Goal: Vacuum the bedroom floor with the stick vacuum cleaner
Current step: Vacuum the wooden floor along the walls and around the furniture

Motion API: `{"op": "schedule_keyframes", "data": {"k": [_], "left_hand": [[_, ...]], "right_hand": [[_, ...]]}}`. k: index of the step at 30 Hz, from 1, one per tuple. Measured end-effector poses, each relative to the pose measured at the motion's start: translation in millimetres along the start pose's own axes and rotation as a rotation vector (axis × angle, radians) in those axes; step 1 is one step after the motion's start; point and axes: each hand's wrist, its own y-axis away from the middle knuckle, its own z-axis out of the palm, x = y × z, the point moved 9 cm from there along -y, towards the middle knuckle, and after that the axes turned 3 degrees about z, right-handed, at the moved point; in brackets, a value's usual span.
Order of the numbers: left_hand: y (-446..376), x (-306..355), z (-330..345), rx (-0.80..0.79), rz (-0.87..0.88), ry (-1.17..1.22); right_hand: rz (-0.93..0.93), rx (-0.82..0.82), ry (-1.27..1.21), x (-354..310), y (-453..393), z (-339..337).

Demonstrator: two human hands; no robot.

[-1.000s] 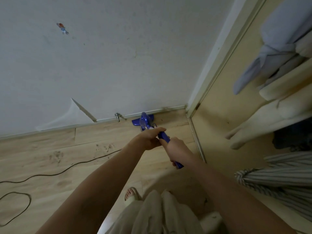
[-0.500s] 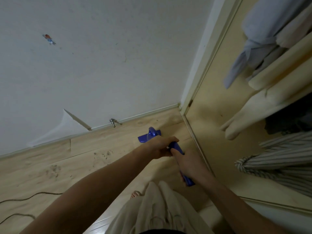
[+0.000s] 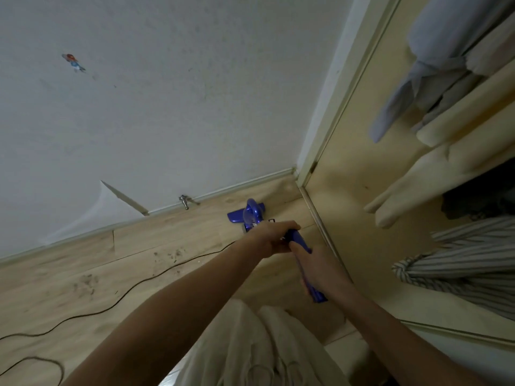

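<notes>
A blue stick vacuum cleaner (image 3: 252, 214) stands on the light wooden floor (image 3: 83, 263), its head near the corner where the white wall meets the wardrobe. My left hand (image 3: 271, 238) grips the upper part of the blue handle. Just below it, my right hand (image 3: 315, 270) grips the lower end of the handle (image 3: 317, 295). Most of the stick is hidden behind my hands.
A black power cable (image 3: 125, 293) snakes across the floor at the left. A metal door stop (image 3: 184, 201) sits at the skirting, beside peeling wallpaper (image 3: 111, 201). The open wardrobe (image 3: 362, 218) on the right holds hanging clothes (image 3: 459, 274). Dirt specks (image 3: 170, 254) mark the floor.
The vacuum head has shifted a little along the floor near the corner. The view has swung, bringing the cable back into sight. Both hands keep their grip.
</notes>
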Motion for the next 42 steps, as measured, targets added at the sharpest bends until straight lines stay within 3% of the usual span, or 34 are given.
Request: {"op": "schedule_keyframes", "data": {"k": [5,17,25,31,42], "left_hand": [[-2.3,-13.6,16.2,-0.019,-0.021,-0.025],[19.3,8.3,-43.4,-0.042,0.1,0.139],[6.2,-1.7,8.1,-0.073,0.029,-0.011],[-8.7,9.8,52.0,-0.08,0.023,-0.027],[-24.2,-8.7,46.0,-0.082,-0.057,0.042]], "right_hand": [[0.027,0.071,0.073,12.4,11.4,-11.4],[-0.15,0.076,0.289,-50.9,8.7,33.5],[-0.05,0.044,0.098,-17.0,23.3,-6.4],[-0.005,0.046,0.158,-5.5,4.0,-50.3],[0.003,-0.015,0.194,3.3,-2.9,-45.0]]}}
